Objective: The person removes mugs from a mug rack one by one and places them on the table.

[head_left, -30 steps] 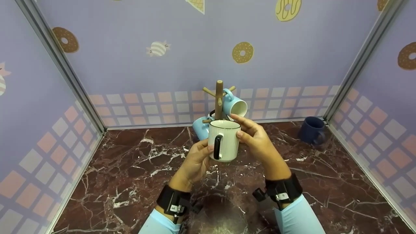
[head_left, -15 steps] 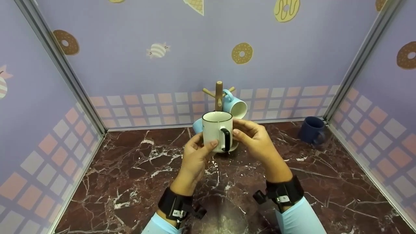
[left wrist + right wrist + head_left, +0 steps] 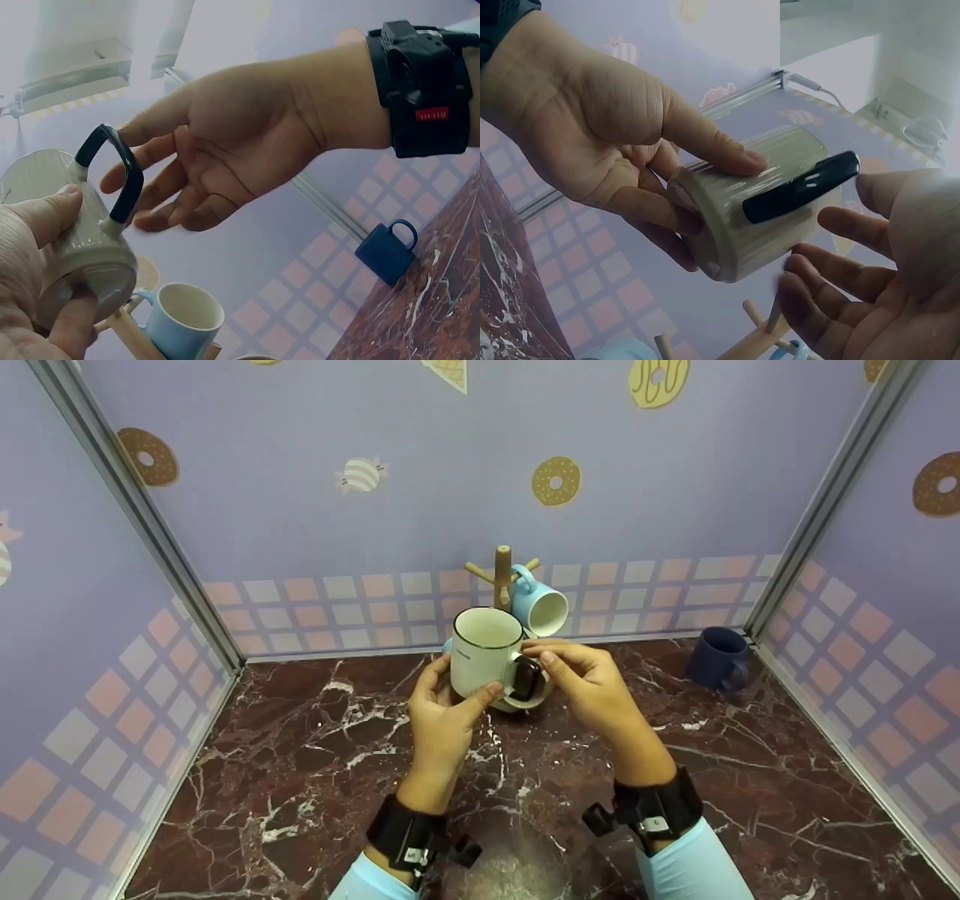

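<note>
A white ribbed mug (image 3: 476, 664) with a dark rim and black handle (image 3: 527, 679) is held in the air by my left hand (image 3: 439, 724). The left thumb lies on its side, and a finger presses its base in the left wrist view. The handle points right, towards my right hand (image 3: 604, 697). That hand's fingers are loosely bent, with the thumb tip right by the handle; whether it touches cannot be told. Behind stands a wooden mug tree (image 3: 503, 574), with a light-blue mug (image 3: 541, 611) hanging on its right. Another light-blue mug (image 3: 448, 646) is mostly hidden.
A dark blue mug (image 3: 716, 660) stands upright at the back right of the marbled table (image 3: 300, 780), near the corner. Patterned panels (image 3: 420, 510) enclose the back and both sides. A pale rounded edge (image 3: 538, 697) shows behind the held mug.
The mug has turned, its handle swinging from the front to the right, and it has shifted left and slightly up with my left hand. My right fingers have come off the mug's side.
</note>
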{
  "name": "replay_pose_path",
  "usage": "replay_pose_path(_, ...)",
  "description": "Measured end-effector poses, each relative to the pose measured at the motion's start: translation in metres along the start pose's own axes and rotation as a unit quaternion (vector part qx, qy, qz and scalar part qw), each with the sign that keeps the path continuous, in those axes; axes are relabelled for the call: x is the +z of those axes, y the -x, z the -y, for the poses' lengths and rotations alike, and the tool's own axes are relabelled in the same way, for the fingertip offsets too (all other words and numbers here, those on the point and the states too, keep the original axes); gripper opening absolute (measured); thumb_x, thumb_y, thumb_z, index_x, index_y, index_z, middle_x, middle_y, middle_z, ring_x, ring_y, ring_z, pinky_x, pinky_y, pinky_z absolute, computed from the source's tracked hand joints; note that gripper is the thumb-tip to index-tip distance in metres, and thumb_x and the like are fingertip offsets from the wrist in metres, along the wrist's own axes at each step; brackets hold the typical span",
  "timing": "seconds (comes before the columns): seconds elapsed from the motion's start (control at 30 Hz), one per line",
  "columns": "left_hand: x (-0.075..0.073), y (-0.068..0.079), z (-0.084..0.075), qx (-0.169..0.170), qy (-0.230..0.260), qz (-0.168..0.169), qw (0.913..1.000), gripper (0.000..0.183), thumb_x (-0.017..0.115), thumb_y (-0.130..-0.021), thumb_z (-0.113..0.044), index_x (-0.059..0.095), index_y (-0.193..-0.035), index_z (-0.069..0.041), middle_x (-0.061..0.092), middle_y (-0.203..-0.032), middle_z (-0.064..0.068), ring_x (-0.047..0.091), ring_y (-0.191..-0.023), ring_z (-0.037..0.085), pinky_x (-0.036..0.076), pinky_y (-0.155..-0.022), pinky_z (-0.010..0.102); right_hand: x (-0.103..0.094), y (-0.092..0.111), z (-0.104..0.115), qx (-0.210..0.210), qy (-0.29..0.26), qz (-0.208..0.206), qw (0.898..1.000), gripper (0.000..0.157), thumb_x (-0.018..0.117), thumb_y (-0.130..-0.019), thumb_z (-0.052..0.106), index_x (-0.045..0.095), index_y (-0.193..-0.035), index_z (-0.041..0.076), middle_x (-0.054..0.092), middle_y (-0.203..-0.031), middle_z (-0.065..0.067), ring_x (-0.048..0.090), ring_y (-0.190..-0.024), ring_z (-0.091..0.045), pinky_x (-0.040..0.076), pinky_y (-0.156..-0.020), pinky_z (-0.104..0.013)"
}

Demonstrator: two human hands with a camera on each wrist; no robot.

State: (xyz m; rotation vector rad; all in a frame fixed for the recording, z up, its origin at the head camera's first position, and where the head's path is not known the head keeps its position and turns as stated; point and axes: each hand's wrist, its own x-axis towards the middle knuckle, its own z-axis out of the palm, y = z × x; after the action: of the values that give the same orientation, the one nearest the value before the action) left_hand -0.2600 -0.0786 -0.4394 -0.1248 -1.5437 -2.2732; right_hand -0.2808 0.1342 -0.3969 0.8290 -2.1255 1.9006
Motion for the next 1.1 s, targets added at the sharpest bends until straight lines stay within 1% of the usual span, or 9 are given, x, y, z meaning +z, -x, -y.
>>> replay_pose_path(0.03,0.0,0.0,0.0,0.007,-0.002,-0.004,1.0,0.078,0.095,-0.08,0.013,0.061,-0.15,0.007,0.064,-0.153,0.028,0.068,-0.143,0.039,0.065,-0.114,0.037,0.0,0.0,0.001,-0.004,-0.005,-0.002,1.0,0.028,0.058,-0.115,0.004,0.078,-0.127,-0.012,0.08,-0.136,-0.019,0.071,-0.082,-0.006,0.064,-0.068,-0.023)
replay_pose_path(0.1,0.0,0.001,0.001,0.017,-0.007,-0.015,0.9997,0.082,0.096,-0.078,0.013,0.06,-0.151,0.007,0.064,-0.155,0.027,0.067,-0.144,0.039,0.063,-0.116,0.037,0.001,0.0,0.002,-0.007,-0.016,-0.006,1.0,0.027,0.057,-0.116,0.003,0.077,-0.124,-0.013,0.083,-0.114,-0.014,0.064,-0.068,-0.007,0.058,-0.058,-0.022)
replay_pose_path(0.23,0.0,0.003,0.001,0.033,-0.015,-0.028,0.999,0.085,0.096,-0.077,0.012,0.059,-0.153,0.006,0.062,-0.157,0.025,0.065,-0.147,0.04,0.061,-0.12,0.039,0.002,0.002,0.003,0.005,-0.033,-0.002,0.999,0.025,0.058,-0.114,0.001,0.073,-0.122,-0.017,0.073,-0.079,0.0,0.058,-0.055,-0.006,0.051,-0.048,-0.02)
replay_pose_path(0.37,0.0,0.005,0.002,0.047,-0.028,-0.029,0.9981,0.086,0.098,-0.076,0.01,0.059,-0.152,0.006,0.063,-0.158,0.024,0.063,-0.15,0.04,0.058,-0.124,0.041,0.003,0.002,0.004,0.019,-0.034,0.017,0.999,0.024,0.06,-0.113,0.002,0.072,-0.117,-0.018,0.068,-0.07,0.002,0.056,-0.052,-0.006,0.049,-0.046,-0.019)
replay_pose_path(0.53,-0.002,0.004,0.005,0.068,-0.047,-0.021,0.9964,0.087,0.1,-0.074,0.008,0.06,-0.151,0.005,0.065,-0.157,0.024,0.063,-0.151,0.04,0.054,-0.128,0.044,0.005,0.002,0.005,0.028,-0.038,0.044,0.998,0.028,0.061,-0.114,0.007,0.072,-0.103,-0.016,0.069,-0.07,0.0,0.055,-0.05,-0.007,0.049,-0.044,-0.02)
replay_pose_path(0.67,-0.003,0.003,0.007,0.075,-0.048,-0.013,0.9959,0.088,0.1,-0.073,0.01,0.061,-0.151,0.005,0.065,-0.158,0.023,0.062,-0.152,0.038,0.053,-0.13,0.042,0.006,0.002,0.005,0.042,-0.049,0.059,0.996,0.034,0.059,-0.116,0.01,0.071,-0.099,-0.017,0.072,-0.075,0.0,0.056,-0.052,-0.007,0.048,-0.044,-0.022)
replay_pose_path(0.87,-0.003,0.001,0.009,0.076,-0.041,-0.003,0.9962,0.088,0.099,-0.072,0.012,0.06,-0.151,0.006,0.062,-0.159,0.023,0.062,-0.152,0.04,0.055,-0.127,0.041,0.004,0.003,0.008,0.08,-0.045,0.085,0.992,0.04,0.054,-0.118,0.014,0.07,-0.101,-0.018,0.077,-0.082,0.003,0.063,-0.059,-0.009,0.052,-0.047,-0.023)
replay_pose_path(1.0,-0.004,0.0,0.01,0.07,-0.044,0.006,0.9965,0.088,0.098,-0.074,0.013,0.059,-0.152,0.007,0.063,-0.159,0.024,0.062,-0.152,0.042,0.057,-0.126,0.044,0.001,0.003,0.012,0.121,-0.055,0.103,0.986,0.04,0.053,-0.119,0.016,0.068,-0.109,-0.02,0.08,-0.092,-0.002,0.076,-0.07,-0.013,0.062,-0.055,-0.026)
replay_pose_path(1.1,-0.004,0.0,0.01,0.059,-0.051,0.013,0.9968,0.088,0.098,-0.074,0.012,0.058,-0.153,0.007,0.063,-0.16,0.025,0.061,-0.152,0.042,0.056,-0.126,0.046,-0.001,0.004,0.015,0.14,-0.063,0.111,0.982,0.037,0.054,-0.119,0.016,0.068,-0.111,-0.017,0.08,-0.098,-0.004,0.082,-0.078,-0.016,0.068,-0.062,-0.03)
